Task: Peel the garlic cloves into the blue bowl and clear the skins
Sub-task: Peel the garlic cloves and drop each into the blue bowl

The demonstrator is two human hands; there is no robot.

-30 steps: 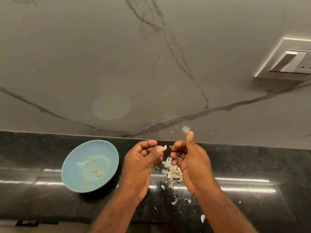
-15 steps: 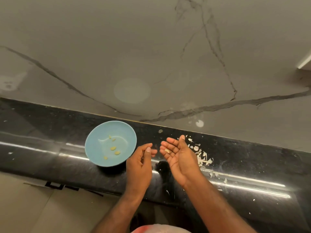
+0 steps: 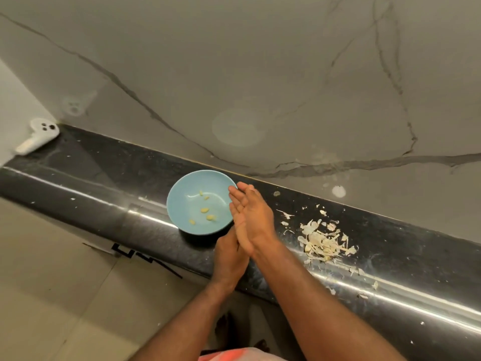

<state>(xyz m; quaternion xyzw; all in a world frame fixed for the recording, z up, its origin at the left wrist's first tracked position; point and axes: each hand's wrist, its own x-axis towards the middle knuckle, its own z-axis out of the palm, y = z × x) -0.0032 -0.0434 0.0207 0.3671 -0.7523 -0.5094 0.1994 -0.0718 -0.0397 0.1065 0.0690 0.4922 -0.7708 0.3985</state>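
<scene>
**A:** Where do things stand with the garlic?

**B:** The blue bowl (image 3: 182, 204) sits mid-frame on the black tabletop (image 3: 104, 170), close to the marble wall (image 3: 260, 74). A few peeled garlic cloves (image 3: 204, 210) lie in the bottom of it. I count about five, small and yellowish.

**A:** And the hands?

**B:** They are pressed flat together, palm to palm, with the fingers straight. The right hand (image 3: 256, 217) lies on top, its fingertips reaching over the bowl's right rim. The left hand (image 3: 227, 255) is tucked lower against it, nearer the tabletop's front edge. Neither grips anything I can see, though I can't tell whether a scrap is caught between the palms.

**A:** So what is left to do?

**B:** The skins, I'd say. The garlic skins (image 3: 321, 239) lie in a loose pile to the right of the hands. It is well apart from the bowl, with stray flakes trailing towards the lower right along the front edge. The pile runs roughly along the length of the tabletop.

**A:** Which hand would take it?

**B:** The right one is nearer, since the pile is on its side and the bowl is on the other. Both forearms come up from the bottom of the frame, angled left towards the bowl, so they would have to swing right.

**A:** Anything else about?

**B:** A white controller (image 3: 39, 135) lies in the upper left corner, far off.
</scene>
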